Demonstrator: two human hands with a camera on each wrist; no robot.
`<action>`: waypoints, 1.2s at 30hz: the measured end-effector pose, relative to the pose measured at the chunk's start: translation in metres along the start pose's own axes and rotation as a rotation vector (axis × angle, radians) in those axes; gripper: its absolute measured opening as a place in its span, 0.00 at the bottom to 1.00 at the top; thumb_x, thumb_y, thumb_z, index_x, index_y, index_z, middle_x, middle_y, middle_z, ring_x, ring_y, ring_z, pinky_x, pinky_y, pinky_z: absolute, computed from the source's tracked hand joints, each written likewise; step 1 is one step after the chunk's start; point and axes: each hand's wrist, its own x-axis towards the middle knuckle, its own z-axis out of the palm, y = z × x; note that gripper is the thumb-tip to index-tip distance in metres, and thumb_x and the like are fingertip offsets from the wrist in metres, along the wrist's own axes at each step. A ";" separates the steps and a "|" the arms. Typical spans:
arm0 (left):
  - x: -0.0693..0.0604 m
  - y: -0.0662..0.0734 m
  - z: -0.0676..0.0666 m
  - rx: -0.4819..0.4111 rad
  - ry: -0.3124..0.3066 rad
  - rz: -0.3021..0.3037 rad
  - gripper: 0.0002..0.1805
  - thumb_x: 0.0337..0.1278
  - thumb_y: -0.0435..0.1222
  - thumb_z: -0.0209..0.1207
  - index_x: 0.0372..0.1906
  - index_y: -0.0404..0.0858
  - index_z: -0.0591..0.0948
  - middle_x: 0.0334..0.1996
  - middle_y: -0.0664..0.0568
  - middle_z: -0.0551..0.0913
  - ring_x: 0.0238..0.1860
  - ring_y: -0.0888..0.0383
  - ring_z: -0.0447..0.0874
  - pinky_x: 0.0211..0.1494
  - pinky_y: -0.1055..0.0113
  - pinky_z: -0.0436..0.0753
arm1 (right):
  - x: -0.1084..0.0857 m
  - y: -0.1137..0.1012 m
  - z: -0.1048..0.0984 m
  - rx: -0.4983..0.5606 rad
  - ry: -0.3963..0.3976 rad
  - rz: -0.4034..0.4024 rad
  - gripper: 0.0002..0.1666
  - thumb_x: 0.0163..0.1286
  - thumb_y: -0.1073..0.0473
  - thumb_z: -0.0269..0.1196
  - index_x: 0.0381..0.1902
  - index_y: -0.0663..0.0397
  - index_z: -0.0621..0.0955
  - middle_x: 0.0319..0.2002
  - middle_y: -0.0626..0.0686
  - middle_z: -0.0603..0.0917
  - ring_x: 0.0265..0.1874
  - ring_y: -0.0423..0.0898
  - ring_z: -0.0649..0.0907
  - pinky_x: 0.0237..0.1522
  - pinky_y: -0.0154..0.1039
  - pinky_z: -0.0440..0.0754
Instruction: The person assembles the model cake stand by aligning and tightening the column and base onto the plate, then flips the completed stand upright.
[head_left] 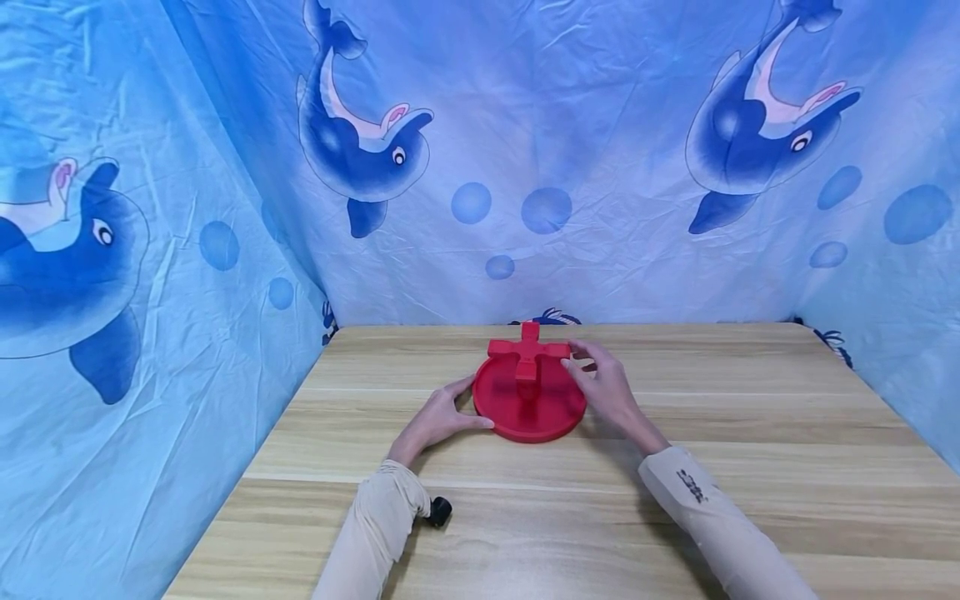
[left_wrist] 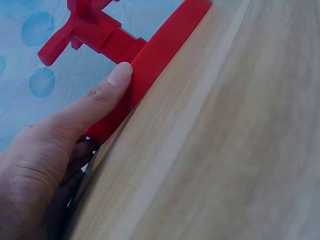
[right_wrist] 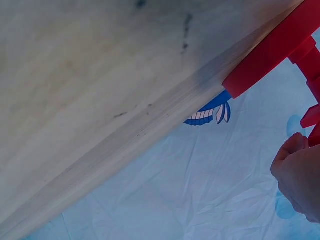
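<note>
A red round base (head_left: 491, 400) with a raised rim lies on the table. From its middle rises a red post, and on top sits a red four-armed cross piece (head_left: 528, 351). My left hand (head_left: 441, 415) holds the left side of the base, thumb on the near rim and fingers farther round. In the left wrist view, the thumb of my left hand (left_wrist: 60, 135) presses the base's edge, and the post (left_wrist: 102, 36) bears the number 35. My right hand (head_left: 606, 385) pinches the end of the cross's right arm between thumb and fingers. Its fingertips are partly hidden in the right wrist view.
The wooden table (head_left: 750, 433) stretches to both sides and toward me. A blue curtain (head_left: 622, 275) printed with dolphins hangs behind the table and along its left and right. A small black device (head_left: 439, 511) sits at my left sleeve.
</note>
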 end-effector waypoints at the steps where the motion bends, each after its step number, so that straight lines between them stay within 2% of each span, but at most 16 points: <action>1: 0.000 0.000 0.000 0.000 -0.001 0.000 0.58 0.45 0.57 0.79 0.80 0.43 0.65 0.76 0.50 0.69 0.75 0.50 0.63 0.75 0.49 0.67 | 0.000 0.000 0.000 -0.003 0.000 0.000 0.26 0.73 0.67 0.66 0.66 0.70 0.77 0.57 0.65 0.82 0.54 0.61 0.81 0.53 0.57 0.83; 12: 0.000 -0.001 0.001 -0.012 0.003 -0.006 0.57 0.45 0.56 0.79 0.80 0.44 0.66 0.75 0.51 0.69 0.75 0.49 0.63 0.75 0.48 0.67 | -0.005 -0.002 -0.002 -0.021 -0.006 -0.003 0.26 0.72 0.67 0.67 0.66 0.68 0.78 0.55 0.64 0.82 0.51 0.59 0.82 0.50 0.55 0.86; 21: -0.001 -0.001 0.000 -0.001 -0.004 -0.011 0.57 0.46 0.57 0.79 0.80 0.45 0.65 0.76 0.52 0.68 0.76 0.49 0.63 0.75 0.49 0.67 | -0.013 -0.008 0.001 -0.028 -0.021 0.014 0.26 0.69 0.65 0.71 0.63 0.63 0.81 0.51 0.59 0.83 0.50 0.55 0.82 0.47 0.50 0.87; 27: -0.002 0.001 -0.001 0.006 0.008 0.013 0.56 0.46 0.55 0.79 0.80 0.43 0.66 0.75 0.48 0.69 0.75 0.47 0.64 0.75 0.47 0.67 | -0.018 -0.016 0.007 -0.021 -0.006 -0.037 0.24 0.67 0.65 0.73 0.60 0.64 0.83 0.47 0.58 0.84 0.44 0.53 0.82 0.42 0.39 0.86; 31: -0.002 0.002 -0.001 -0.001 0.005 0.012 0.56 0.46 0.54 0.79 0.79 0.43 0.66 0.75 0.48 0.70 0.75 0.48 0.64 0.74 0.49 0.67 | -0.022 -0.018 0.010 -0.010 -0.002 -0.071 0.23 0.66 0.66 0.73 0.58 0.64 0.84 0.47 0.57 0.84 0.44 0.52 0.82 0.40 0.32 0.84; 36: -0.001 0.002 -0.001 -0.011 0.002 0.018 0.56 0.46 0.54 0.80 0.80 0.42 0.66 0.75 0.49 0.70 0.75 0.49 0.64 0.74 0.49 0.67 | -0.021 -0.017 0.006 -0.008 0.058 -0.069 0.19 0.68 0.64 0.72 0.56 0.63 0.84 0.46 0.57 0.85 0.43 0.53 0.82 0.39 0.36 0.84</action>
